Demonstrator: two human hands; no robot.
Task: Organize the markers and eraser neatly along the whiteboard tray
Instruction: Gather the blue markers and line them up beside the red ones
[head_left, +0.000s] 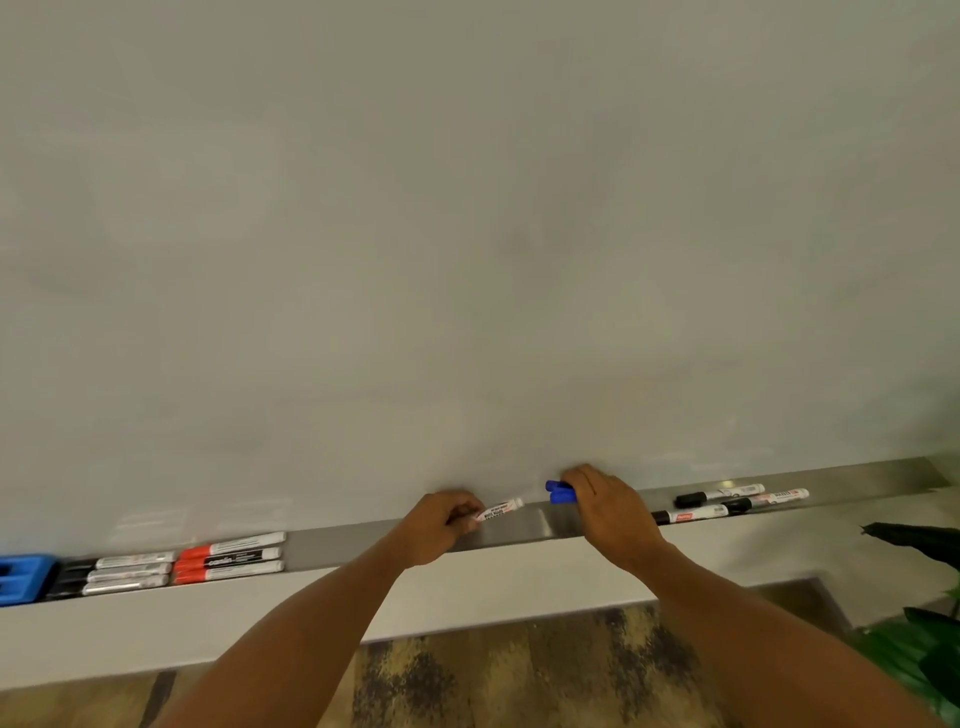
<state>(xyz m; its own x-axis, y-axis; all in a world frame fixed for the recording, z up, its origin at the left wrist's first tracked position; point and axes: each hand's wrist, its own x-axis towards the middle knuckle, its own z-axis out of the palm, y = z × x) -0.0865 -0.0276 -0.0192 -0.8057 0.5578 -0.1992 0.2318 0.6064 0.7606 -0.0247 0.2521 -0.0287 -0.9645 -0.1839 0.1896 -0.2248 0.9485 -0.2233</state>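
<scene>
Eraser (21, 577), black (111, 574) and red markers (228, 558) grouped; my left hand (441, 525) grips a marker (498, 510), right hand (608, 506) grips blue ones (560, 492); black trio (727, 503) still loose.

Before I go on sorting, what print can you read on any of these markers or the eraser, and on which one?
"camlin", uncertain: black band of the middle red-capped white marker on the steel tray.
White marker in the left hand: black print, blurred, unreadable.
Black-capped white markers at right: red and black labels, too small.
Black-capped markers at left: blurred.
Blue eraser: no text visible.
</scene>
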